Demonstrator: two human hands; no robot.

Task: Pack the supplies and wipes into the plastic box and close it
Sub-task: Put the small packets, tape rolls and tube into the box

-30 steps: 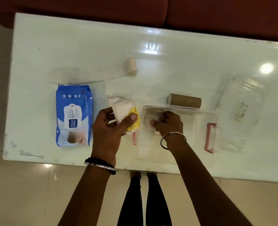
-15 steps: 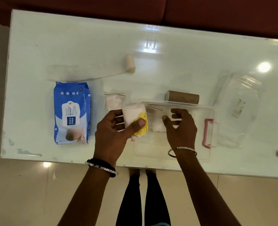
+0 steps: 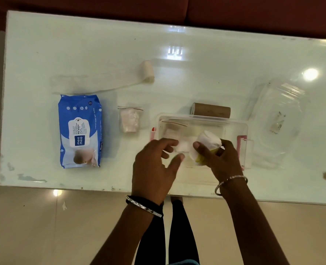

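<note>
1. Wet wipes pack [image 3: 80, 131]: blue, flat on the white table [image 3: 206, 77], well to the left of the plastic box [image 3: 202, 142]. I judge it is staged there, awaiting its turn.
2. Small zip bag [image 3: 131, 120]: pale contents, lying between the wipes pack and the plastic box, just beside the box's left wall. Not yet packed.
3. Unrolled bandage [image 3: 147, 72]: beyond the box and to its left, its loose tail trailing leftward; it looks to need rolling up before it fits.
4. Left hand [image 3: 154, 167]: over the box's near-left corner, fingers spread and loose, grasping nothing.
5. Plastic box: clear, open, pink latches at both ends. One zip bag [image 3: 172, 129] already lies inside at the left end.
6. White roll [image 3: 206, 147]: white with a yellow label, held over the box's interior, right of centre, tilted. I judge it is being lowered in.
7. Right hand [image 3: 222, 161]: over the box's near-right part, thumb and fingers clasped round the white roll.
8. Cardboard tube [image 3: 211, 110]: lying on its side, touching or just behind the box's far wall; I cannot tell which.
9. Clear lid [image 3: 276, 121]: on the table right of the box, set aside so the box stays open for packing.
</note>
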